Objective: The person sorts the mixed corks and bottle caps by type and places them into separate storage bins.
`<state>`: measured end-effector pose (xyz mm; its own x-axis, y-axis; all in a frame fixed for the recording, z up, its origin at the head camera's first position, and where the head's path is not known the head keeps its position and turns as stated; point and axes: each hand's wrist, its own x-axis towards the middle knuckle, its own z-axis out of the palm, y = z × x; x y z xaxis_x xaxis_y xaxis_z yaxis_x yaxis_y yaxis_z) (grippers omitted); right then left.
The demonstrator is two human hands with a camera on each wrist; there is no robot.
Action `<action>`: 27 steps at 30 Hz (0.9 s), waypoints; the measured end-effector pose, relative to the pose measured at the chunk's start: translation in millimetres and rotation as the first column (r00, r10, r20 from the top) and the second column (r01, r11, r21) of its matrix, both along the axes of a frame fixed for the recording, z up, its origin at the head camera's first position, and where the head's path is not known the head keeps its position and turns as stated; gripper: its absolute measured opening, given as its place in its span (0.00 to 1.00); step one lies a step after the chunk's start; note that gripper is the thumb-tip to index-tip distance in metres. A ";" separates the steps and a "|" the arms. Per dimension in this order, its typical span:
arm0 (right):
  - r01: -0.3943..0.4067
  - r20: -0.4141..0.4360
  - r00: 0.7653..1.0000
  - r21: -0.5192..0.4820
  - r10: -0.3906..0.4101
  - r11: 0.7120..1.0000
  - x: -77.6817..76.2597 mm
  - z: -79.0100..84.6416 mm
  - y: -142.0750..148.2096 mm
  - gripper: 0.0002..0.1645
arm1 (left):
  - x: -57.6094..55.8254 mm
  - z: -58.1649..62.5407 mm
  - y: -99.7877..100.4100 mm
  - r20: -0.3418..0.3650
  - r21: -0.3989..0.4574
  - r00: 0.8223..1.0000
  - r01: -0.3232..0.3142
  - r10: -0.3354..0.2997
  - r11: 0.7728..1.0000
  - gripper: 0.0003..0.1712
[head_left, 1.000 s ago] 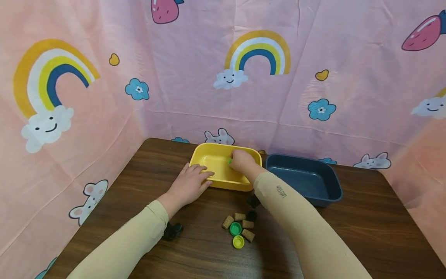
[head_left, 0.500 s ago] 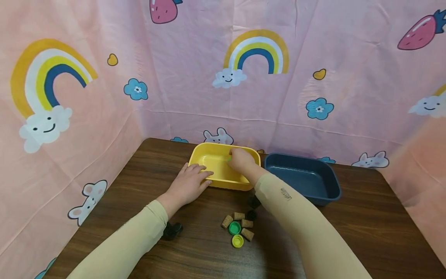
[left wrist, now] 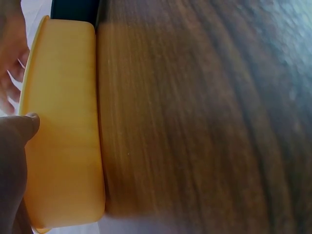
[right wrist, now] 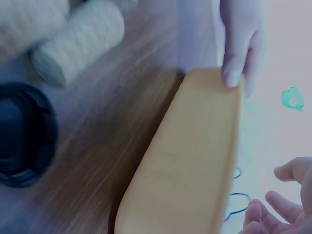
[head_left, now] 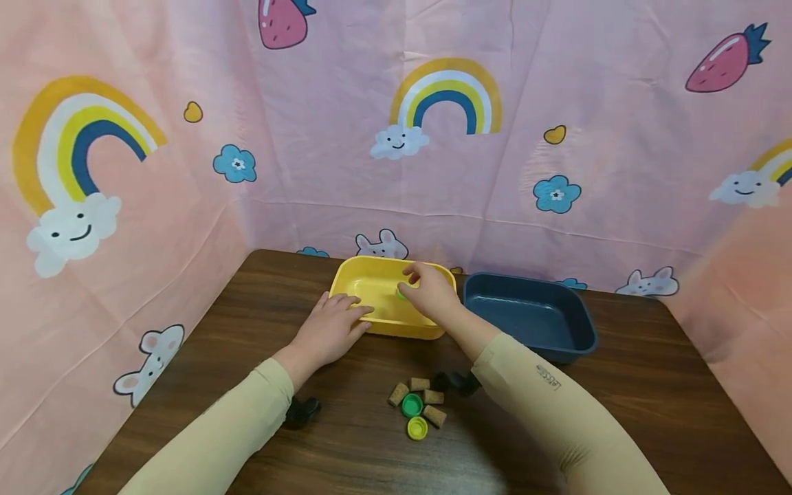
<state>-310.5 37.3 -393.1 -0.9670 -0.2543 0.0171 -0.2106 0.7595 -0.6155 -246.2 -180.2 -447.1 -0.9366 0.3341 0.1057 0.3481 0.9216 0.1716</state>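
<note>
My left hand (head_left: 328,326) holds the front-left rim of a yellow plastic bin (head_left: 405,331), thumb on the outer wall and fingers spread over the inside. The thumb against the wall also shows in the left wrist view. Over the right half of the bin hovers my right hand (head_left: 430,292), its fingers parted with nothing between them in the right wrist view. Just under those fingers, a light green bottle cap (head_left: 401,293) lies inside the bin, partly hidden by the hand.
Several corks (head_left: 434,415), a green cap (head_left: 412,405), a yellow cap (head_left: 417,428) and a black cap (right wrist: 24,134) lie on the wooden table in front of the bin. A dark blue bin (head_left: 532,309) stands right of the yellow one. Printed cloth hangs behind.
My right hand has let go of the light green cap inside the yellow bin, and its fingers have spread and risen slightly. The left hand stays on the rim.
</note>
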 end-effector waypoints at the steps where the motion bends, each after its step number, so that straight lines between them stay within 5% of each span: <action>1: -0.001 -0.007 1.000 -0.025 0.001 1.000 4.9 2.3 3.3 0.21 | -0.6 -0.3 0.0 0.000 -0.004 1.000 -0.001 0.001 1.000 0.25; 9: -0.046 -0.023 0.999 -0.184 0.043 0.982 52.9 5.5 36.4 0.18 | -1.3 -3.1 0.9 -0.013 0.010 1.000 0.006 -0.006 1.000 0.26; 20: -0.099 0.029 0.994 -0.153 0.105 0.983 119.3 -19.6 95.9 0.13 | 0.1 -0.5 2.5 -0.022 0.011 1.000 0.013 -0.013 1.000 0.26; 27: -0.123 0.043 0.991 -0.117 0.128 0.986 141.6 -30.9 119.3 0.13 | 0.1 -1.8 2.4 -0.029 0.012 0.999 0.014 -0.014 1.000 0.26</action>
